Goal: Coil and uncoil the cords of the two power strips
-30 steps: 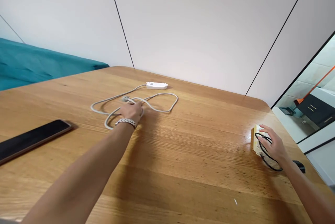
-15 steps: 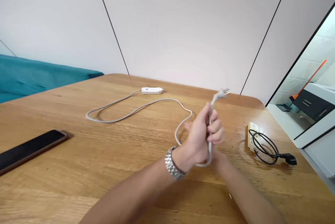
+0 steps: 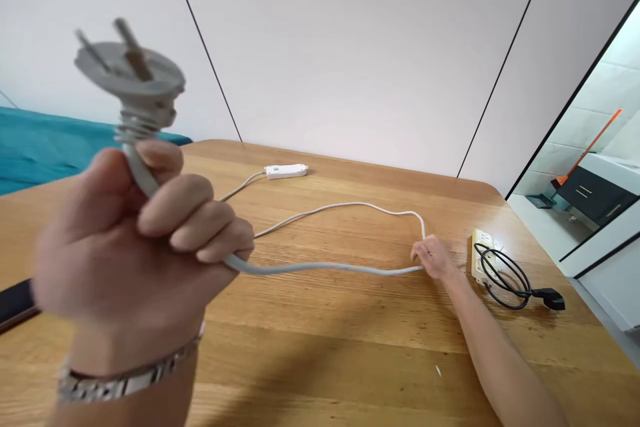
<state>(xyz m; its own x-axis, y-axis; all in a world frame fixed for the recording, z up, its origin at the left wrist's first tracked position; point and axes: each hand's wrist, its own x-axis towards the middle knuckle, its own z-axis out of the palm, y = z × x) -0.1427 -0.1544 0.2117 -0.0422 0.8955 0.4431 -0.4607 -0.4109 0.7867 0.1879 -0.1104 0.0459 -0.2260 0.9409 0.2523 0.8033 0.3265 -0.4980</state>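
Raised close to the camera on the left, my left hand [image 3: 150, 247] is closed round a grey-white power cord [image 3: 320, 266] just below its plug [image 3: 133, 74]. The plug's metal prongs point up. From the bottom of that fist the cord runs right to my right hand [image 3: 432, 256], whose fingers are closed on it low over the table. Beyond my right hand the cord loops back leftward behind my left hand. At the far side its other end joins a white power strip [image 3: 287, 171] lying on the wooden table [image 3: 320, 320].
On the right lies a cream power strip [image 3: 481, 254] with a coiled black cord [image 3: 520, 280] and black plug [image 3: 553, 298]. A dark phone [image 3: 17, 304] is partly hidden at left. A teal seat [image 3: 60, 147] and a white wall [image 3: 340, 60] stand behind the table.
My left hand has swung left and up toward the camera with the plug end. My right hand now shows apart on the right, holding the cord, which is stretched between both hands.
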